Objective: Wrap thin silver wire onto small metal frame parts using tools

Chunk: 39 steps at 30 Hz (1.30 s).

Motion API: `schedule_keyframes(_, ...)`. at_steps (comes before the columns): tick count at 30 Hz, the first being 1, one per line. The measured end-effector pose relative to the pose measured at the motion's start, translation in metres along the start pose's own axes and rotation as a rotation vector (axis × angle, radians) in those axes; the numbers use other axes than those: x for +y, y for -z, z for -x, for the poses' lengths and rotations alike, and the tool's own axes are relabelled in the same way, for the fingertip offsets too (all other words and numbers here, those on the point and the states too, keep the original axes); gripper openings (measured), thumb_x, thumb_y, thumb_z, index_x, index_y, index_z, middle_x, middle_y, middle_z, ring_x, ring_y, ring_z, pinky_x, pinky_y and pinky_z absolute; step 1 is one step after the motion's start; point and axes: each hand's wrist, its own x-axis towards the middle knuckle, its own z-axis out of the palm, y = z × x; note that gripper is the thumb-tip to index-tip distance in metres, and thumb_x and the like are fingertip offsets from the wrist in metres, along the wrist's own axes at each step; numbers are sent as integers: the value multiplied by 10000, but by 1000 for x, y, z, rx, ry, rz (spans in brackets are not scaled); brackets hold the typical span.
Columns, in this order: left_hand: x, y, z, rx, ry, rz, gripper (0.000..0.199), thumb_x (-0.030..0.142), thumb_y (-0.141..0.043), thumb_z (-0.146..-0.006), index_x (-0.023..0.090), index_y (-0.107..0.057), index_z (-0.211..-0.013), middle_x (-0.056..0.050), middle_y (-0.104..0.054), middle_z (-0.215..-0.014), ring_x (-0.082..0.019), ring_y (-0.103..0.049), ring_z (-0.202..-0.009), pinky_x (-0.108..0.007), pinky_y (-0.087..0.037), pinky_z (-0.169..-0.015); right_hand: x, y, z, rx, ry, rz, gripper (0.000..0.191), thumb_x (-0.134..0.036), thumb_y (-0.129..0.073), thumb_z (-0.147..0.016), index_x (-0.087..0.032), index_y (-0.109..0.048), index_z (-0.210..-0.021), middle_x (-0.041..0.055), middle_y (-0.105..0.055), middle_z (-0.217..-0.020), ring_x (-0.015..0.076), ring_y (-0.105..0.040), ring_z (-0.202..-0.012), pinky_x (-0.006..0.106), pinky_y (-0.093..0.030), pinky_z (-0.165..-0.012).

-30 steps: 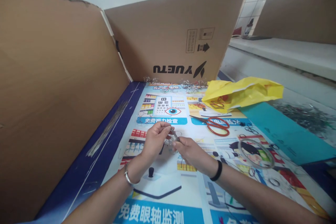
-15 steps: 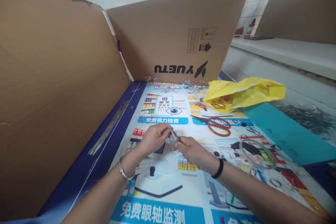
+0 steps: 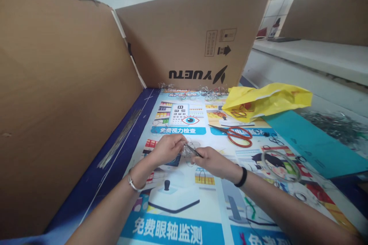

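Observation:
My left hand [image 3: 171, 148] is closed, thumb and fingers pinched on thin silvery wire [image 3: 189, 153] that curls in loops between the hands. In my right hand [image 3: 212, 162] is a slim, dark metal tool that looks like pliers [image 3: 194, 150]. Its tip points up and left and meets the wire beside my left fingertips. Fingers hide the exact contact and much of the handle. Beyond the right hand lie scissors [image 3: 240, 136] with orange-red handles, blades pointing left.
A yellow bag [image 3: 267, 101] lies at the back right, near a teal sheet [image 3: 313, 141] and a heap of wire [image 3: 336, 126]. Straight wires [image 3: 120, 138] lie at left. A wire coil [image 3: 281, 166] rests at right. Cardboard panels [image 3: 189, 38] stand behind and left.
The tool has turned to a flatter slant, with its tip at my left fingertips. My left hand has shifted slightly left, and my right hand slightly right.

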Motion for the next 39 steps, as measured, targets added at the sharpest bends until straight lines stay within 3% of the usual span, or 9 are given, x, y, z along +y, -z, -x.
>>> schedule_keyframes(5,-1,-2,0,7,30,120,202,197,-397,-841,181,-582,-762,11,-630,-652,-117,-588,-634,-220,-454,-616,1,1,0,6,8,16,156,-273,-482,-750,-155,-564,-690,-59,-346,-538,79,-318,-514,207,-259,-477)
schedule_keyframes(11,-3,-21,-2,169,112,313,206,268,-423,-852,177,-595,-785,3,-631,-640,-118,-610,-592,-229,-480,-599,0,-8,1,79,-69,-141,224,-330,-465,-805,-158,-546,-688,-75,-319,-462,64,-295,-436,198,-239,-438)
schedule_keyframes(19,12,-32,0,349,196,350,165,236,-460,-829,174,-613,-831,5,-639,-662,-118,-616,-598,-219,-476,-588,0,-20,1,122,-134,-333,252,-375,-445,-834,-171,-519,-706,-91,-307,-396,59,-277,-357,198,-214,-392)
schedule_keyframes(28,14,-39,1,388,201,401,206,304,-454,-852,184,-622,-864,3,-641,-676,-129,-609,-638,-236,-482,-632,-6,-25,2,160,-115,-392,284,-427,-449,-831,-181,-458,-690,-90,-325,-425,56,-290,-371,196,-232,-398)
schedule_keyframes(39,11,-43,1,396,166,351,202,276,-450,-855,190,-627,-897,4,-658,-708,-125,-616,-652,-231,-481,-645,-10,-29,1,163,-142,-394,186,-357,-413,-832,-195,-413,-742,-84,-313,-509,55,-251,-403,195,-218,-392)
